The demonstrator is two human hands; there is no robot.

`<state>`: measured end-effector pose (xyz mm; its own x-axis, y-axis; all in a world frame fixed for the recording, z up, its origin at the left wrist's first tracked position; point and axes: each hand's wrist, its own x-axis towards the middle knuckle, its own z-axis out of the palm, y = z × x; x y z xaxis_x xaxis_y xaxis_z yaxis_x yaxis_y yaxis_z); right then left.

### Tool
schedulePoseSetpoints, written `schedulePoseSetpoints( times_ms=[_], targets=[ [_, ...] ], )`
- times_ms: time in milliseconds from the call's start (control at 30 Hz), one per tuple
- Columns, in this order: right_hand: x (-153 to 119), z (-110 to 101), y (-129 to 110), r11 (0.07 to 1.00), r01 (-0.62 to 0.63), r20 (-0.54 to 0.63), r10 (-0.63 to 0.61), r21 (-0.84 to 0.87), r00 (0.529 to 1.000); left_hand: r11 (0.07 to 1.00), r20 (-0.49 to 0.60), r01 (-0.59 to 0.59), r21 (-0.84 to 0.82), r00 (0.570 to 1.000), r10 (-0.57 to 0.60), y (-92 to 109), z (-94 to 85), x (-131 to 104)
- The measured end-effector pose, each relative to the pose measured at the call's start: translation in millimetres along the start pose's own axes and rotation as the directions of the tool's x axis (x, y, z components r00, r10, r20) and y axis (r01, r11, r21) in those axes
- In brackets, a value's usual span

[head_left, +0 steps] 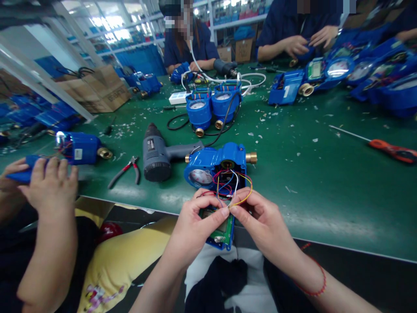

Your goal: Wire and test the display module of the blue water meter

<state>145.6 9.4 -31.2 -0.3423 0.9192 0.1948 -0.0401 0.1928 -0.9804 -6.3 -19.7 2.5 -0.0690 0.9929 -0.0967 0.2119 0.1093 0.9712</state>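
A blue water meter (215, 163) with a round dial and brass pipe ends lies at the table's front edge, its housing open. Red, blue, white and yellow wires (235, 180) run from it toward my fingers. Thumb and forefinger of my left hand (203, 217) pinch wires close above a green circuit board (228, 232) in a blue cover. Opposite, my right hand (259, 215) is closed in a pinch on wires, including the yellow one. Both sets of fingertips nearly meet; the exact wire ends are too small to make out. The board hangs below the table edge.
A grey heat gun (158, 156) and red-gripped cutting pliers (127, 171) lie left of the meter. An orange-handled screwdriver (387, 149) rests at right. Two more meters (211, 108) stand behind. At left, a co-worker's hand (52, 182) presses a blue part. Other people work across the table.
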Motion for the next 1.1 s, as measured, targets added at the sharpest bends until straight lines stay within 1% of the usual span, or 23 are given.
schedulePoseSetpoints(
  times_ms=[100,200,267,367,400,467,600,700,833,967,1033,1100],
  targets=[
    [-1,-2,-1,1.000,0.010,0.001,-0.010,0.015,1.000,0.996,0.014,0.038,-0.076,0.999,-0.037,-1,2.5,-1],
    [-1,-1,-1,0.994,-0.028,0.004,0.028,0.108,1.000,0.995,0.045,0.049,-0.091,0.998,-0.045,0,2.7,0],
    [-1,0,0,0.972,-0.100,0.018,0.098,0.211,0.995,1.000,0.062,0.016,-0.011,0.998,-0.016,4,1.3,0],
    [0,3,1,0.925,-0.198,0.031,0.198,0.324,0.980,0.973,0.029,-0.078,0.216,0.997,0.073,10,-1.4,0],
    [0,4,0,0.917,-0.208,0.029,0.210,0.341,0.977,0.958,0.020,-0.102,0.269,0.995,0.101,11,-2.0,0],
    [2,4,-1,0.913,-0.204,0.024,0.209,0.353,0.978,0.942,0.019,-0.123,0.312,0.992,0.123,13,-2.3,-1],
    [3,4,-5,0.918,-0.204,0.023,0.209,0.341,0.978,0.960,0.020,-0.109,0.257,0.994,0.108,10,-1.1,0],
    [2,6,-5,0.889,-0.228,0.038,0.233,0.398,0.972,0.982,0.007,-0.089,0.164,0.996,0.089,7,-1.0,2],
    [-2,12,-2,0.800,-0.247,0.058,0.258,0.547,0.964,0.998,0.006,-0.052,0.045,0.999,0.052,5,-1.1,2],
    [-4,18,-3,0.671,-0.288,0.107,0.298,0.683,0.948,0.999,0.002,-0.010,-0.036,1.000,0.010,5,1.8,0],
    [-4,19,-4,0.614,-0.305,0.131,0.312,0.728,0.941,0.998,-0.013,0.000,-0.068,1.000,0.000,5,3.7,0],
    [-4,19,-5,0.594,-0.318,0.143,0.323,0.739,0.936,0.996,-0.021,0.009,-0.090,1.000,-0.011,4,5.0,0]
  ],
)
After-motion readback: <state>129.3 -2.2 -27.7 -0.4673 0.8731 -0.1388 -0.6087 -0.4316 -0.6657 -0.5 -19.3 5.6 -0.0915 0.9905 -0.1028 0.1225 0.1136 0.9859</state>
